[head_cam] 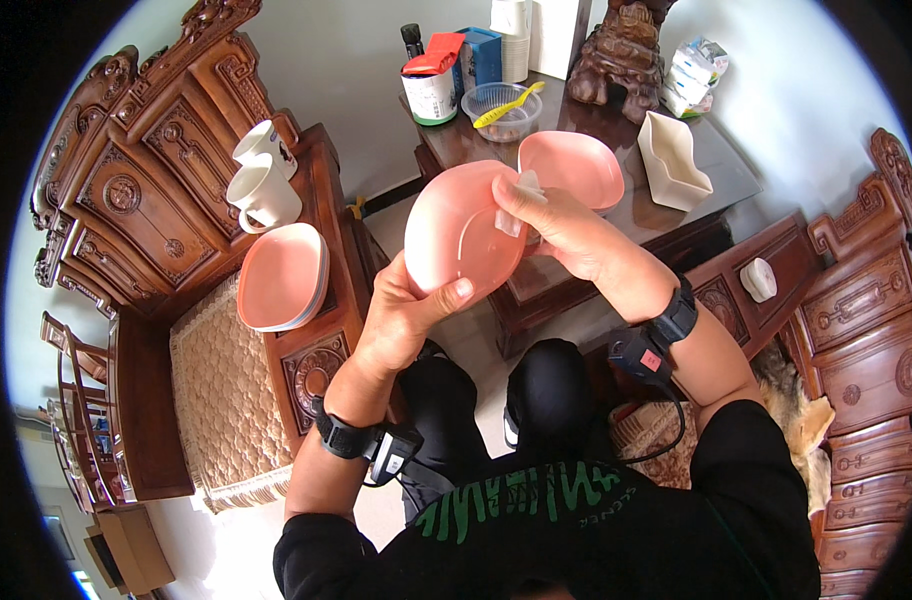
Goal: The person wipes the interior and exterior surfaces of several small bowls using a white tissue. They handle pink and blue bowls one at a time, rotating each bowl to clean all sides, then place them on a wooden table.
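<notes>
A pink plastic dish [456,232] is held up before me, tilted with its underside towards me. My left hand [411,315] grips its lower edge, thumb on the underside. My right hand [553,225] presses a crumpled white tissue [510,223] against the dish's right side; its fingers are partly hidden behind. Just beyond, a second pink dish [576,169] lies on the glass-topped wooden table [621,247]. To the left, a stack of dishes with a pink one [282,274] on top rests on the carved wooden armrest [306,341].
White mugs [265,191] stand on the left armrest. The table holds a clear plastic bowl [493,101] with a yellow utensil [508,105], a tin [430,97], paper cups [510,45], a cream holder [673,161] and a wood carving [621,64]. A small white round object [758,280] sits on the right armrest.
</notes>
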The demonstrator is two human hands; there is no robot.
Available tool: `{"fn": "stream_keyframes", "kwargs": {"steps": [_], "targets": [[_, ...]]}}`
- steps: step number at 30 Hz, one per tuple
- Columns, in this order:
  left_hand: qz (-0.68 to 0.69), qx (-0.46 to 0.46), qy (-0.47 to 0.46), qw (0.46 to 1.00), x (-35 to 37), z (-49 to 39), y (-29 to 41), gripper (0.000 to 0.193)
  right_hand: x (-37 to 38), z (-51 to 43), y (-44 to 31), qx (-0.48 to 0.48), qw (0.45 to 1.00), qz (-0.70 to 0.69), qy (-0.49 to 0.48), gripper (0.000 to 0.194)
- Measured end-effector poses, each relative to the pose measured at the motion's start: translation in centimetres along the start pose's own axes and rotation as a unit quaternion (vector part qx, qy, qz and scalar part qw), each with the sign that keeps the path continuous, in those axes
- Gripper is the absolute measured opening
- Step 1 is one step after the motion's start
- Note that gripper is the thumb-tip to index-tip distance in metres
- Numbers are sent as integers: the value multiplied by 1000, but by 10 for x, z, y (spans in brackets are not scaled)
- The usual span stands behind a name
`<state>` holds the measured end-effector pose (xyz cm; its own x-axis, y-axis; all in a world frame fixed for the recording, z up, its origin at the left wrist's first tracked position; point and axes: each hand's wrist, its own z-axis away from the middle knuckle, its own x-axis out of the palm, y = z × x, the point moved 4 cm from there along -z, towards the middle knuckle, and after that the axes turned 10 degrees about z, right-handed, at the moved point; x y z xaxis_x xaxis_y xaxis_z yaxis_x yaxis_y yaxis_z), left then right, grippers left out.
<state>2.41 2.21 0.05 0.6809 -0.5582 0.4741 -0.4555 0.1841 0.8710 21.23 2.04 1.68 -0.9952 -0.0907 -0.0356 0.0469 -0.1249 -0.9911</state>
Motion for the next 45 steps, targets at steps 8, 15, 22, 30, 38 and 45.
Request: {"fn": "stream_keyframes", "kwargs": {"steps": [8,15,22,30,38,45], "targets": [[-1,-71,-13,997,9,1,-15,50,-1,-9,-4,-120,982,126,74,61],[186,-90,-6,978,1,-2,-13,51,-2,-4,-14,-147,988,24,48,52],[213,-122,8,969,-3,-3,-15,52,0,-5,-4,-123,988,87,44,29],[197,-87,-5,977,0,-2,-12,51,-7,-10,-3,-211,962,163,62,26],[184,-71,-9,980,-1,-2,-10,51,-2,0,-8,-191,970,137,65,22],[169,-90,-17,981,4,-1,-12,53,0,-6,0,-172,970,143,99,23]]}}
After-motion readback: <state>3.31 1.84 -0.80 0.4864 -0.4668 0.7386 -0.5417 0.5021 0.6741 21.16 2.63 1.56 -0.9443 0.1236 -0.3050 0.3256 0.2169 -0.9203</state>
